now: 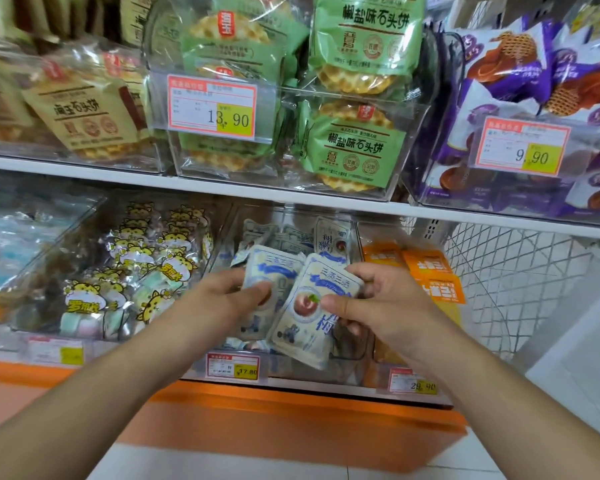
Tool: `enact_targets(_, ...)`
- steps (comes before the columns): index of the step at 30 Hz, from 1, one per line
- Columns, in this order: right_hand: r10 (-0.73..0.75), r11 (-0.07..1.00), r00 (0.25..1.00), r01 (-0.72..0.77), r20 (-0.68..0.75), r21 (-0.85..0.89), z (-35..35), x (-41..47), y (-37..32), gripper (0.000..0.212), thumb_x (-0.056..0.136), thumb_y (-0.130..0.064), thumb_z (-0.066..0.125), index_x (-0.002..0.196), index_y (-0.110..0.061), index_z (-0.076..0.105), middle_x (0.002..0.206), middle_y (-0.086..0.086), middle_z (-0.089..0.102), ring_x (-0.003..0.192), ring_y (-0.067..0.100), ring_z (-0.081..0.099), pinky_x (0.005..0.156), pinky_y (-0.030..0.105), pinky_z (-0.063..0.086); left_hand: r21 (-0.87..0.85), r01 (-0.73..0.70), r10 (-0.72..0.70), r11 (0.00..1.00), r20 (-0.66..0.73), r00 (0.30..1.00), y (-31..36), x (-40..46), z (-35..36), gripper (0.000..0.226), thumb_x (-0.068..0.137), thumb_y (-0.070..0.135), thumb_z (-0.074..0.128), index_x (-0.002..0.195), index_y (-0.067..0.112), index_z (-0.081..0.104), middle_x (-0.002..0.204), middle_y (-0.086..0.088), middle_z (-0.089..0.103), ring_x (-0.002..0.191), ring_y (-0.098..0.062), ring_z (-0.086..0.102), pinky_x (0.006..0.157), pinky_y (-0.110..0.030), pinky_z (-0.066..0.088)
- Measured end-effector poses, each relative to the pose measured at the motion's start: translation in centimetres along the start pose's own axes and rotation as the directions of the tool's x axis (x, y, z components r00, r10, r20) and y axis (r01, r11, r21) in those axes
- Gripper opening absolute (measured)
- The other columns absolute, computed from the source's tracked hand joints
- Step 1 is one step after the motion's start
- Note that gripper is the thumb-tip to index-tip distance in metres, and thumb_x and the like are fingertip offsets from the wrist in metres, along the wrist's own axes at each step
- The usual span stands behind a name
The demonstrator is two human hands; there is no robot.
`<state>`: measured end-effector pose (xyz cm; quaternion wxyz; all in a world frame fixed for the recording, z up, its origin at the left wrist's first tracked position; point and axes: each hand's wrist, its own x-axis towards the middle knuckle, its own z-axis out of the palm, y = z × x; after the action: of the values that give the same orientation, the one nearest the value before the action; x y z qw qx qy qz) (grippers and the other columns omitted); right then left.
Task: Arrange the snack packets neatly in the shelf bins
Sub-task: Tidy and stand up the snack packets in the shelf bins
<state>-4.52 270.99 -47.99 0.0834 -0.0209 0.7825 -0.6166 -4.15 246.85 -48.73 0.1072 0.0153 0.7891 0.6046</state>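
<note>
Over the clear middle bin [326, 370]: left hand [219, 299] pinches one white-blue packet [267, 271], right hand [378, 306] pinches another packet [309, 317] overlapping it.

Your left hand [222, 299] and right hand [378, 303] are bare, no gloves, rings or watch, and both forearms show uncovered with no sleeves.

lower shelf: middle bin [326, 370] between cat-print packet bin [32, 327] on left and bin [378, 375] on right | left hand [219, 299], right hand [381, 299] each hold a packet [267, 268] [312, 306] over middle bin | upper shelf [291, 195] above, waffle bin [291, 181] on it
</note>
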Motion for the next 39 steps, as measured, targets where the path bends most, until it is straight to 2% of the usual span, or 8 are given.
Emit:
enact_targets(4,-0.086,0.988,0.982,0.062,-0.166,-0.140,3.1,0.5,-0.9,0.026,0.080,-0.017,0.091,0.095,-0.019,0.071,0.084,0.000,0.080,0.061,0.016,0.073,0.061,0.039,0.063,0.132,-0.093,0.078,0.987,0.114,0.990,0.8,-0.5,0.7,0.026,0.086,0.045,0.077,0.109,0.035,0.072,0.096,0.016,0.078,0.088,-0.003,0.074,0.083,-0.030,0.058)
enact_targets(13,-0.107,0.970,0.990,0.082,-0.097,-0.229,4.3,4.2,1.2,0.028,0.090,0.003,0.075,0.099,-0.022,0.066,0.101,0.005,0.069,0.086,0.024,0.076,0.077,0.042,0.063,0.081,-0.086,0.091,0.993,-0.060,0.994,-1.4,0.5,-3.2,0.017,0.085,0.023,0.082,0.100,0.023,0.074,0.082,0.012,0.078,0.069,0.000,0.071,0.061,-0.018,0.055)
enact_targets(17,0.053,0.772,0.979,0.086,0.199,-0.629,5.1,5.8,2.8,0.019,0.086,-0.022,0.086,0.092,-0.038,0.077,0.093,-0.019,0.076,0.088,-0.002,0.069,0.083,0.022,0.055,0.034,-0.044,0.047,0.998,-0.097,0.994,-2.3,0.8,-4.8,0.022,0.085,0.029,0.081,0.106,0.028,0.073,0.093,0.008,0.079,0.084,-0.011,0.075,0.077,-0.033,0.056)
enact_targets(22,0.124,0.534,0.939,0.208,0.320,-0.819,6.8,6.6,3.2,0.024,0.085,-0.030,0.085,0.109,-0.025,0.082,0.100,-0.014,0.077,0.085,0.001,0.066,0.074,0.019,0.047,0.054,-0.041,0.048,0.998,-0.141,0.989,-2.6,0.4,-5.6,0.022,0.084,0.036,0.080,0.103,0.029,0.072,0.089,0.007,0.079,0.071,-0.009,0.071,0.059,-0.031,0.054)
enact_targets(29,0.075,0.890,0.994,-0.032,0.077,-0.455,4.1,5.7,1.5,0.010,0.098,-0.022,0.073,0.088,-0.023,0.072,0.078,0.002,0.074,0.056,0.002,0.062,0.055,0.017,0.049,-0.051,-0.028,0.016,0.998,-0.223,0.975,-2.4,0.3,-6.0,0.026,0.082,0.038,0.083,0.104,0.028,0.074,0.096,0.008,0.080,0.090,-0.015,0.076,0.084,-0.044,0.058)
enact_targets(31,0.090,0.973,0.996,-0.092,-0.018,-0.213,3.1,5.0,1.3,0.008,0.101,-0.016,0.070,0.093,-0.015,0.071,0.088,0.016,0.078,0.064,0.020,0.074,0.067,0.041,0.062,-0.082,-0.005,-0.018,0.997,-0.274,0.962,-2.3,0.3,-5.8,0.029,0.077,0.043,0.086,0.099,0.027,0.074,0.093,0.005,0.080,0.089,-0.021,0.077,0.083,-0.047,0.058)
enact_targets(35,0.075,0.975,0.989,-0.047,-0.126,0.215,2.2,3.1,0.8,0.008,0.102,-0.001,0.061,0.101,-0.004,0.069,0.090,0.018,0.080,0.069,0.027,0.075,0.052,0.032,0.059,-0.136,0.014,-0.059,0.991,-0.332,0.941,-1.9,-0.1,-4.4,0.029,0.075,0.042,0.088,0.098,0.033,0.071,0.088,0.004,0.079,0.086,-0.022,0.077,0.087,-0.054,0.060)
enact_targets(39,0.032,0.956,0.997,-0.008,-0.076,0.295,2.2,1.8,-0.1,0.016,0.102,-0.006,0.062,0.115,-0.012,0.070,0.099,0.018,0.080,0.079,0.031,0.077,0.056,0.038,0.059,-0.174,0.006,-0.058,0.985,-0.294,0.954,-0.7,-0.5,-2.2,0.019,0.087,0.033,0.080,0.102,0.027,0.070,0.087,0.006,0.080,0.080,-0.016,0.077,0.076,-0.041,0.060)
